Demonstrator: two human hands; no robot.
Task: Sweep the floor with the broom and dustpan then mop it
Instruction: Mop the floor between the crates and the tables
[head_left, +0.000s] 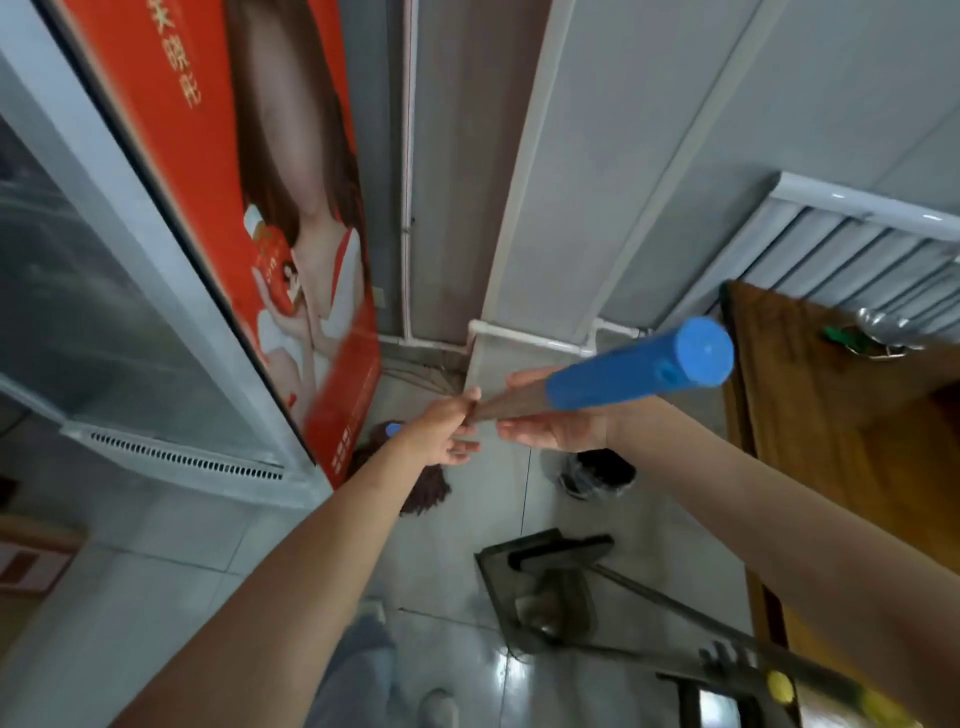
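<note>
Both hands hold the mop handle (524, 404), a brown pole that runs down and away from the camera toward the mop head (415, 488), a dark reddish bundle of strands lying on the pale tiled floor (452, 561) at the foot of a red poster (208, 156). The pole's near end wears a blue grip (639, 371) with a round cap, which looms large in the foreground (the wide lens swells it). The left hand (447, 428) is the farther one down the pole: its fingers (465, 452) curl around the shaft from the left, with the thumb over the top. The right hand (550, 423) sits just behind it, right where the brown shaft meets the blue grip; its fingers wrap under the pole and its thumb shows above, so the shaft passes through both closed grips. Motion blur softens the fingertips. To the right on the floor, a dark dustpan (545, 587) with a broom head resting in it lies below the right forearm, its long handle (675, 608) slanting toward the lower right. A small dark bin (597, 470) stands near the wall, beside a brown wooden door (831, 415).
</note>
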